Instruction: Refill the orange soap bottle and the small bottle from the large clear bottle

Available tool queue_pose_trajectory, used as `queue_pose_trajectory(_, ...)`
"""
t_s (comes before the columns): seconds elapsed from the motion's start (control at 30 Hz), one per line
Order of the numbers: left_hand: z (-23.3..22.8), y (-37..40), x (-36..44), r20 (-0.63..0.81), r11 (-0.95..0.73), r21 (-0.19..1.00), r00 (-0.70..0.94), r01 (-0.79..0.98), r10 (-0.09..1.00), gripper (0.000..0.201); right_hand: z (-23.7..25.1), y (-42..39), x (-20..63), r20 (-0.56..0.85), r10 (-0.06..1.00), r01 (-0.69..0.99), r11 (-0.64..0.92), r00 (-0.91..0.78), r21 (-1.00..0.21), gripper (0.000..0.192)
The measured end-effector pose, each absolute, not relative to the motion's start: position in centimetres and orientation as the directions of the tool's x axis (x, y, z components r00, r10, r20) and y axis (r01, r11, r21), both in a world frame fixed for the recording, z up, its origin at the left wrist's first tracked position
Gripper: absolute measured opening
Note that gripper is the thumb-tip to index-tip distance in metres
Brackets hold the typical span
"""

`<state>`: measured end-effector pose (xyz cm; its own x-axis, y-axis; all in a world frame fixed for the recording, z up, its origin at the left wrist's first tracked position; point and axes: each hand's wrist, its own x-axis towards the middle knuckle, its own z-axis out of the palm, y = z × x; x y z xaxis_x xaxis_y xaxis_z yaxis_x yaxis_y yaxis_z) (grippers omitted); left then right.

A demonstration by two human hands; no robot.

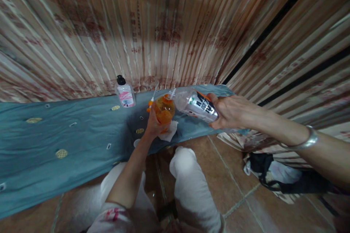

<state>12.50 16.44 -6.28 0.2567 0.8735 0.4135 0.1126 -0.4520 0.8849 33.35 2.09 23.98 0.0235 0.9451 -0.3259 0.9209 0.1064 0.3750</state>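
My left hand (154,123) is wrapped round a see-through orange bottle (164,111), which stands upright with its open neck up. In my right hand (225,111) is a clear plastic drink bottle (197,103) with a silver and black label. It is tipped nearly flat, its mouth at the orange bottle's neck; whether liquid is flowing I cannot tell. Just behind my left hand lies an orange and white pump head (150,105) with a thin tube pointing away. A white tissue (170,133) lies beside the orange bottle's base. A small white round piece (136,142) is near my left wrist.
A clear bottle (125,94) with a black cap and pink label stands at the back of a bench under a blue-green cloth (82,131). Pleated patterned curtains (131,32) hang behind and to the right. Dark and white fabric (281,173) lies on the tiled floor.
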Motion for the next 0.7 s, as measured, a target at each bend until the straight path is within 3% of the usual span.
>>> queue_pose_trajectory(0.13,-6.07,16.50,12.35,0.400,-0.427,0.903,0.267,0.047,0.877,0.130,23.85,2.06,33.48,-0.317,0.948,0.913,0.114,0.018,0.392,0.079)
queue_pose_trajectory(0.7,-5.87,16.36,12.25,0.393,-0.425,0.902,0.269,0.073,0.879,0.129,24.04,2.10,33.37,-0.323,0.946,0.914,0.116,0.018,0.389,0.077)
